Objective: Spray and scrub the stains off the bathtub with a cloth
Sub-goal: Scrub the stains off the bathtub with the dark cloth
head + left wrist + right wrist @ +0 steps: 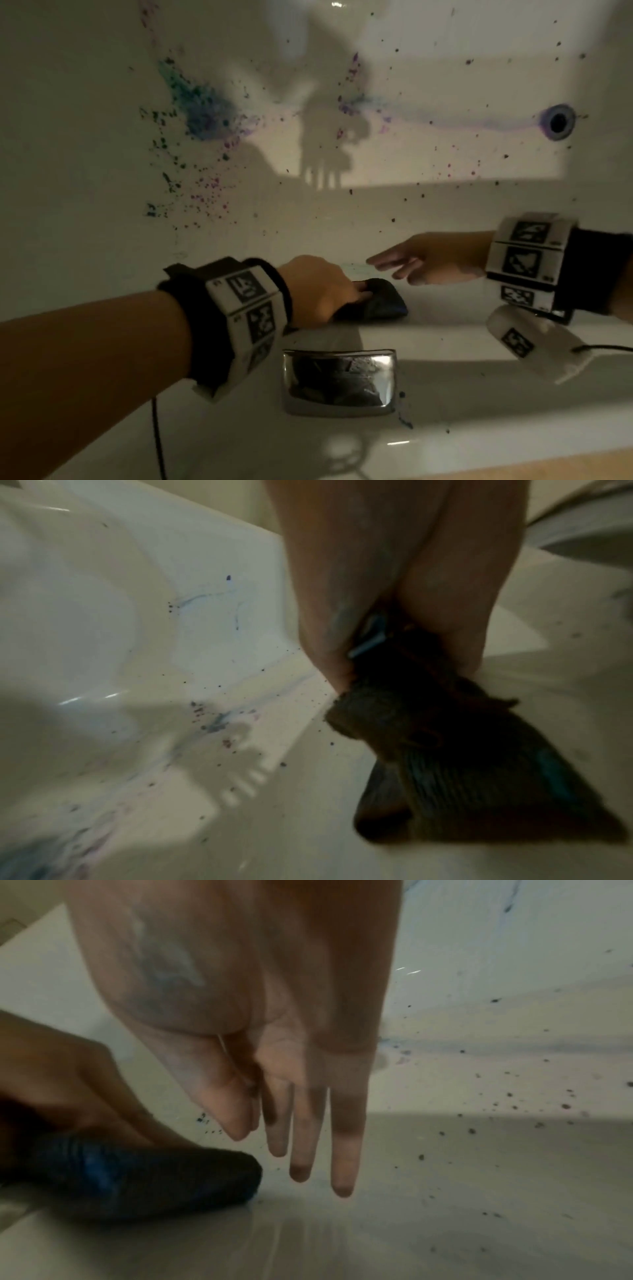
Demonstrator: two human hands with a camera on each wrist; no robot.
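My left hand [322,291] grips a dark cloth [375,301] and holds it against the near inner wall of the white bathtub [102,120]. In the left wrist view the bunched cloth [445,750], streaked with blue, hangs from my curled fingers [325,631]. My right hand [411,262] hovers just right of the cloth with fingers straight and nothing in it; in the right wrist view its fingers [346,1137] point down beside the cloth [143,1180]. A blue and purple stain [205,106] and many dark specks cover the tub floor.
The drain [558,121] lies at the far right of the tub floor, with a purple streak [445,120] running to it. A chrome overflow plate [339,380] sits on the near rim. Cables hang from both wrist cameras.
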